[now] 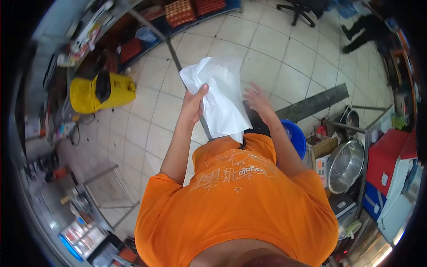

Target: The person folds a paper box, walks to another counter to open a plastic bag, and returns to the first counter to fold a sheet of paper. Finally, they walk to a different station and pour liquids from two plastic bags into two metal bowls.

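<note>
In the head view, my left hand (194, 103) grips the left edge of a crumpled white sheet (221, 98), which looks like paper or thin plastic, with the thumb on top. The sheet hangs in front of my orange shirt, its lower corner near the hem. Just right of the sheet is my right hand (258, 100), fingers spread and slightly blurred, holding nothing. A small gap separates it from the sheet.
A yellow bin (116, 91) stands on the tiled floor at left. Beside my right forearm is a blue bucket (296, 139). A metal bowl (345, 167) rests on a shelf at right. A person in dark trousers (362, 32) is at the upper right.
</note>
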The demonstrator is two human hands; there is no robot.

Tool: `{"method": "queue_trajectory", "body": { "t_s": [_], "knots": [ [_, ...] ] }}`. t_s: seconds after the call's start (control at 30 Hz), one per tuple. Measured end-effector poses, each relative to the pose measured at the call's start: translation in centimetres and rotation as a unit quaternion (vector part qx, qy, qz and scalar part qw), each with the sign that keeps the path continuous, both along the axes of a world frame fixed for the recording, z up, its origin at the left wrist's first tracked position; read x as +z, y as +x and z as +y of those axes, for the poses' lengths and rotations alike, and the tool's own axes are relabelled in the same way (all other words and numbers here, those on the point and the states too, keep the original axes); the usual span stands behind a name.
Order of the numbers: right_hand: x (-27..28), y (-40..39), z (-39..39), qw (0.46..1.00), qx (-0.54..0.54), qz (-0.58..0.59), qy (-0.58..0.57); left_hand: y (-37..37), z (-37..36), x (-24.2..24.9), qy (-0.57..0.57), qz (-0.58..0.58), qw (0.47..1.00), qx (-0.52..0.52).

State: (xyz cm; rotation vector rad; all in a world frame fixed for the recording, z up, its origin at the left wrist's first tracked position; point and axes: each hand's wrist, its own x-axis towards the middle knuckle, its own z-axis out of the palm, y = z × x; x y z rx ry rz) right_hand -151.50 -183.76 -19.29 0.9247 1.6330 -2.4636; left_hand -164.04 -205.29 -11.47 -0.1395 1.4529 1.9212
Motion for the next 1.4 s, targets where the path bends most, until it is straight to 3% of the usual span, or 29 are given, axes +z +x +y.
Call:
{"method": "queue_trajectory", "body": {
  "t_s": [0.1, 0.17, 0.27, 0.37, 0.5, 0.6, 0.7, 0.77, 0.83, 0.97, 1.03, 1.07, 1.17, 1.3, 1.4],
  "knots": [
    [-0.7, -2.7, 5.0, 0.995, -0.011, 0.022, -0.100, -4.7, 7.1, -0.7, 0.043, 0.006, 0.999, -0.017],
    [-1.8, -4.2, 8.9, 0.994, -0.037, 0.016, -0.103, -8.1, 10.9, -2.4, -0.036, 0.004, 0.993, -0.109],
    [-1.5, -5.5, 15.3, 0.993, -0.070, 0.011, -0.094, -10.8, 18.7, -1.3, -0.035, 0.001, 0.991, -0.127],
    [0.8, -6.3, 22.9, 0.990, -0.140, 0.019, -0.029, -12.8, 26.8, -1.5, -0.077, 0.058, 0.989, -0.110],
    [2.8, -6.5, 33.0, 0.971, -0.223, -0.012, 0.082, -15.1, 36.7, -1.2, -0.133, 0.092, 0.971, -0.176],
    [2.6, -6.7, 40.0, 0.953, -0.290, -0.039, 0.081, -16.0, 45.0, -2.6, -0.130, 0.149, 0.963, -0.181],
    [1.0, -6.2, 46.9, 0.927, -0.339, -0.049, 0.151, -17.6, 53.6, -4.9, -0.140, 0.168, 0.944, -0.246],
    [-0.6, -4.9, 51.5, 0.900, -0.385, -0.038, 0.199, -17.9, 60.2, -7.8, -0.145, 0.473, 0.852, -0.172],
    [0.2, -3.1, 54.8, 0.859, -0.464, -0.071, 0.206, -16.1, 66.9, -4.4, -0.108, 0.372, 0.898, -0.208],
    [-1.7, 1.9, 60.8, 0.767, -0.575, -0.098, 0.267, -13.2, 81.1, -4.2, -0.069, 0.405, 0.855, -0.317],
    [-1.7, 4.4, 62.9, 0.740, -0.600, -0.099, 0.288, -11.2, 88.0, -4.0, -0.076, 0.455, 0.762, -0.454],
    [-0.7, 5.6, 63.7, 0.741, -0.599, -0.125, 0.278, -9.8, 91.4, -3.8, -0.026, 0.518, 0.712, -0.474],
    [-0.8, 8.3, 66.8, 0.699, -0.660, -0.136, 0.239, -5.1, 100.5, -3.8, 0.012, 0.495, 0.632, -0.596],
    [-2.6, 12.2, 74.0, 0.616, -0.765, -0.095, 0.165, 2.8, 111.7, -5.2, 0.076, 0.448, 0.616, -0.643],
    [-1.0, 15.4, 81.0, 0.610, -0.742, -0.167, 0.222, 7.5, 118.2, -3.5, 0.042, 0.447, 0.591, -0.670]
  ]
}}
